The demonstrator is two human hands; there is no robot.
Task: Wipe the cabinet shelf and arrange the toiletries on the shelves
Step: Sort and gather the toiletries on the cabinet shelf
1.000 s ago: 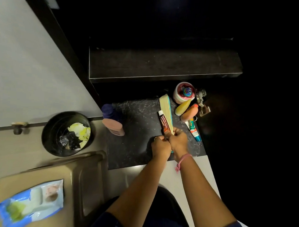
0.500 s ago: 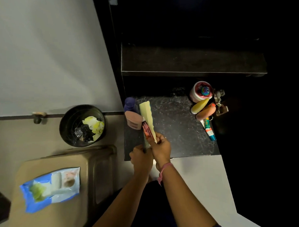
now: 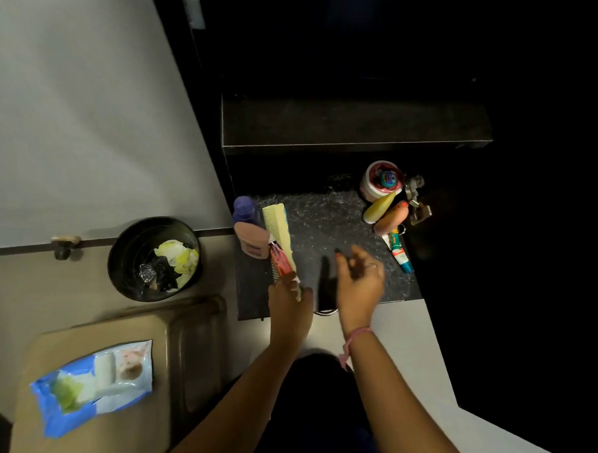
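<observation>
My left hand (image 3: 289,296) grips a yellow comb (image 3: 278,232) and a red tube (image 3: 280,264) together, holding them over the left side of the dark speckled lower shelf (image 3: 325,224). My right hand (image 3: 358,278) hovers over the shelf's middle, fingers spread loosely and holding nothing. Beside the comb stand a purple bottle (image 3: 245,208) and a pink bottle (image 3: 252,239). At the shelf's right end sit a white jar (image 3: 381,182), a yellow bottle (image 3: 379,206), an orange bottle (image 3: 391,218) and a small white-and-teal tube (image 3: 398,251). A dark upper shelf (image 3: 353,126) lies behind.
A black bin (image 3: 154,257) with yellow and black rubbish stands on the floor to the left. A blue wipes pack (image 3: 92,385) lies on a beige lid at the lower left. An open white cabinet door (image 3: 90,114) is on the left; a metal hinge (image 3: 416,200) sits at the right.
My right hand has let go of the comb and tube and moved right, opening. The left hand alone now holds them, shifted toward the pink bottle.
</observation>
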